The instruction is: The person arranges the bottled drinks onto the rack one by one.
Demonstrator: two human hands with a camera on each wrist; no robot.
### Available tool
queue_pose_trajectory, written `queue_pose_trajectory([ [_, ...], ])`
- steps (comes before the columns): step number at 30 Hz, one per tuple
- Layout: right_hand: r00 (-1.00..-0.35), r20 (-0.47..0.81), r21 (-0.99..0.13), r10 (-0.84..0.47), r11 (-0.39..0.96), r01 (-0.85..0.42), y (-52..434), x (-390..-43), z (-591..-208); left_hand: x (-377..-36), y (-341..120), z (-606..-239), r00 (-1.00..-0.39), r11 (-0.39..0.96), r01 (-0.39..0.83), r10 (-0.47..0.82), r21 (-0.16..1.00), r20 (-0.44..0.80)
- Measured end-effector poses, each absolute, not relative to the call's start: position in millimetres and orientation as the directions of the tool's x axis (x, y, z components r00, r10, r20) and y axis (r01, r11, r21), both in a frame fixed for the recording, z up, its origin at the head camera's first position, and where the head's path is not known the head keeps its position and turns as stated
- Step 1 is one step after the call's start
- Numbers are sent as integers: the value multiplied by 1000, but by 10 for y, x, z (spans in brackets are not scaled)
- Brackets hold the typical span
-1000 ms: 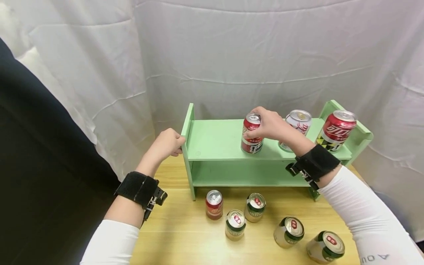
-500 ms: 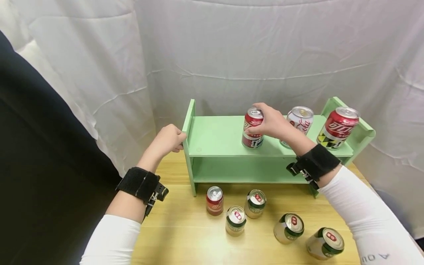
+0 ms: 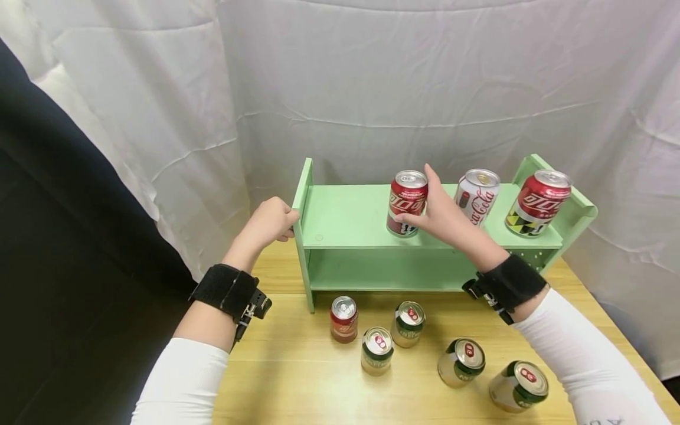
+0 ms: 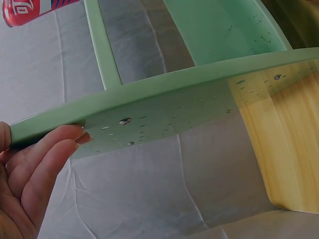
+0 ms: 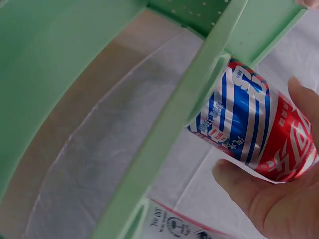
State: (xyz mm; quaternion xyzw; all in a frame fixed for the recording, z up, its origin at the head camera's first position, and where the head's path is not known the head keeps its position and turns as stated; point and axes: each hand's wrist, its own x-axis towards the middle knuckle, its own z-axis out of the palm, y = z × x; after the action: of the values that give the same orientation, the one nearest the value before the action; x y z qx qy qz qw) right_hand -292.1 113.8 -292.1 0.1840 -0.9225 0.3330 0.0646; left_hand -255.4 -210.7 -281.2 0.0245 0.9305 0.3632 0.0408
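A red cola can stands upright on the top board of a small green shelf. My right hand is beside it with thumb and fingers spread around it. In the right wrist view the can's blue-and-white striped side faces the camera, and the thumb is apart from it. My left hand grips the front edge of the shelf's left side panel, fingers curled on its outer face in the left wrist view.
A white cola can and another red can stand farther right on the top board. In front of the shelf, a small red can and several gold-green cans stand on the wooden table. A white curtain hangs behind.
My right hand's fingers have spread and moved slightly right off the red can, whose logo now shows at the front. The left hand keeps its grip on the shelf panel.
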Motion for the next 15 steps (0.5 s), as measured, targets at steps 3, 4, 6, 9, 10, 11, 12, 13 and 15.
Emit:
queue_pose_trajectory([
  [3,-919,236,-596,-317,699,-394,1177,-2838,-2977,-2560,-2106,-2815,-996,737,17,74,676,-56],
  [4,-916,236,-594,-323,698,-399,1187,-2806,-2993,-2559,-2109,-2817,-996,737,17,75,676,-56],
  [6,-912,243,-585,-331,699,-411,1208,-2749,-3023,-2556,-2114,-2817,-996,735,13,72,678,-59],
  [9,-906,271,-563,-325,710,-424,1244,-2665,-3057,-2555,-2123,-2813,-995,731,6,70,683,-66],
  [10,-906,281,-553,-317,718,-423,1258,-2634,-3067,-2555,-2127,-2810,-995,731,5,69,683,-67],
  [11,-905,290,-550,-312,719,-424,1267,-2609,-3079,-2551,-2133,-2808,-995,732,0,65,682,-69],
  [12,-903,299,-546,-308,721,-427,1276,-2586,-3092,-2549,-2141,-2805,-995,731,-3,62,682,-72],
  [13,-903,303,-544,-305,722,-426,1281,-2557,-3104,-2545,-2148,-2801,-995,731,-7,59,683,-74],
  [15,-903,306,-535,-302,730,-425,1284,-2497,-3128,-2541,-2164,-2796,-996,735,-9,56,678,-75],
])
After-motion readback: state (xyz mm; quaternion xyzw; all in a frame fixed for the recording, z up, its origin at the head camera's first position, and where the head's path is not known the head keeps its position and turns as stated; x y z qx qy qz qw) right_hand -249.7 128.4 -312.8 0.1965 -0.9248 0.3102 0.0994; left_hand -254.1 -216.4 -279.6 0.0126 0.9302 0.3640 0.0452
